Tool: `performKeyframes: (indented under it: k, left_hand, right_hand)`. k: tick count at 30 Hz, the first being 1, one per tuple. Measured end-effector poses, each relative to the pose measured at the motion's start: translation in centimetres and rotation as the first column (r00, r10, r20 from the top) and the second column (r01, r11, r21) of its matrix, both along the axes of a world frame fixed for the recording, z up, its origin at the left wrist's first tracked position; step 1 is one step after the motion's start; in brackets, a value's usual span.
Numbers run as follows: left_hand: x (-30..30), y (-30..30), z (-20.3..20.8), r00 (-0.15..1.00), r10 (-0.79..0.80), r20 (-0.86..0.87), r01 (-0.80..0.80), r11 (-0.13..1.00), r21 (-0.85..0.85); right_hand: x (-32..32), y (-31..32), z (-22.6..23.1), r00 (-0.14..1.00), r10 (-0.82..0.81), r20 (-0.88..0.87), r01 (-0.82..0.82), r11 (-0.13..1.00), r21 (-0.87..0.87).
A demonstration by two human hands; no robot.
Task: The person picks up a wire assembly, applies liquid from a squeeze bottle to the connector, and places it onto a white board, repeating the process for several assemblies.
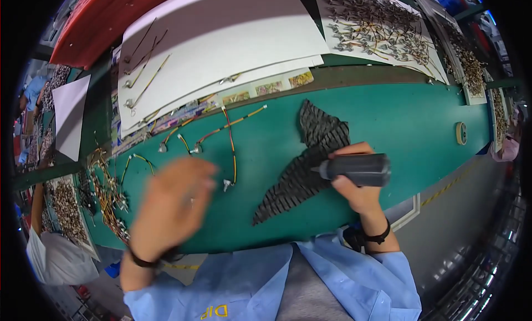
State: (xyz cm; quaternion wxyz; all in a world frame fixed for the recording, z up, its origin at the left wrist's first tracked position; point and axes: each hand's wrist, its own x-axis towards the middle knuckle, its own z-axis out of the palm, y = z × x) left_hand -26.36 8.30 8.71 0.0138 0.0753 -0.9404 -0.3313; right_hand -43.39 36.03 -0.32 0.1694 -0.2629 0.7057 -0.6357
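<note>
My right hand (pixel 357 183) grips a dark grey cylindrical tool (pixel 354 169) lying sideways, its tip pointing left over a black ribbed strip of parts (pixel 302 179) on the green table (pixel 388 121). My left hand (pixel 172 204) is blurred, hovering above the table with fingers loosely curled and nothing visible in it. Just right of it lies a wire harness (pixel 230 146) with red and yellow leads and small metal ends. More such harnesses (pixel 108 190) are piled to the left of that hand.
White boards (pixel 221 38) lie at the back, one carrying a few harnesses, another (pixel 382 27) covered with several. A roll of tape (pixel 461 133) stands at the right. Trays of small parts (pixel 66 210) sit at the left. A red bin (pixel 105 21) is far left.
</note>
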Motion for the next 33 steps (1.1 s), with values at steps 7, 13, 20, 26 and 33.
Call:
performKeyframes:
  k: [7, 13, 20, 26, 33]
  left_hand:
    - [-0.7, 10.9, -9.0, 0.988, 0.148, -0.049, -0.148, 0.989, 0.000]
    - [0.0, 11.1, -10.3, 0.974, 0.164, -0.159, -0.160, 0.986, 0.039]
    - [-0.2, 11.5, -11.7, 0.953, 0.127, -0.274, -0.064, 0.972, 0.225]
    - [-0.1, 10.3, -12.0, 0.934, 0.006, -0.357, 0.207, 0.805, 0.556]
    - [0.2, 10.5, -10.2, 0.911, -0.172, -0.374, 0.247, 0.955, 0.162]
  right_hand:
    - [3.6, -1.0, -1.0, 0.985, 0.149, 0.083, -0.162, 0.968, 0.190]
    - [4.8, -1.2, -1.6, 0.981, 0.174, 0.088, -0.179, 0.982, 0.056]
    - [4.7, -0.1, -2.0, 0.922, 0.221, 0.318, -0.177, 0.971, -0.161]
    - [3.1, 0.8, -2.4, 0.777, 0.381, 0.502, -0.229, 0.913, -0.339]
    - [1.9, 1.2, -2.6, 0.638, 0.479, 0.603, -0.223, 0.865, -0.450]
